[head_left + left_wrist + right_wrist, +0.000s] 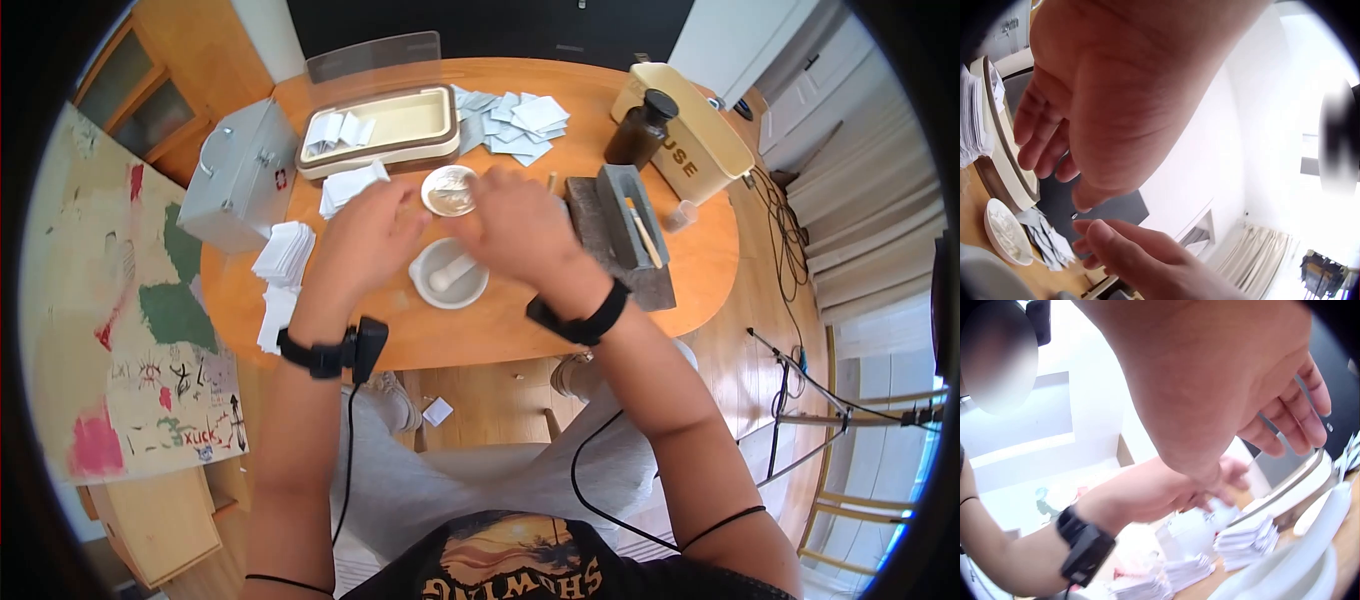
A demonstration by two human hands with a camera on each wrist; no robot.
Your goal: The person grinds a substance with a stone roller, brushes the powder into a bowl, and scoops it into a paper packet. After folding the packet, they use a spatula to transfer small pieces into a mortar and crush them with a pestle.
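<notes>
My left hand (372, 238) hovers over the table with loosely bent fingers and holds nothing. Close to it, my right hand (522, 225) hangs in the air, its fingers (1300, 422) relaxed and nothing between them. A white bowl (430, 203) of pale powdery stuff sits between and beyond the hands; the right fingertips overlap its edge in the head view. Nearer me stands a white mortar (427, 290) with a pestle (452, 273) leaning inside. In the left wrist view the thumb and fingers of both hands come near each other, above the bowl (1007, 234).
Stacks of folded white paper (284, 252) line the left side, before a silver case (235, 185). Behind lie a cream lidded box (405, 115) and grey-blue papers (515, 122). To the right stand a brown bottle (637, 135), a cream bin (690, 130) and a grey trough (625, 200).
</notes>
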